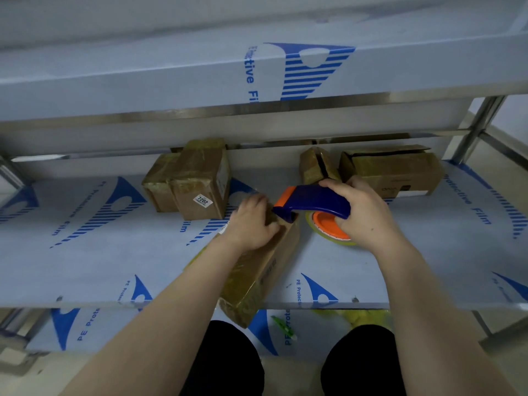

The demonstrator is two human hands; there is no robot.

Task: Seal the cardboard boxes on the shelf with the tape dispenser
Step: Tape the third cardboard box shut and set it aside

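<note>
One camera sits on the person's head. It looks forward and down at the middle shelf [85, 252] from just in front of it and a little above. It is close, so the middle shelf fills the picture from side to side. The top shelf [143, 81] runs above it, and the person's knees [228, 361] show below its front edge.

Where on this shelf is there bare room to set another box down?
The shelf is bare left of the held box and the labelled box, and front right, before the open box. Crowded around the tape dispenser, left hand and right hand.
</note>
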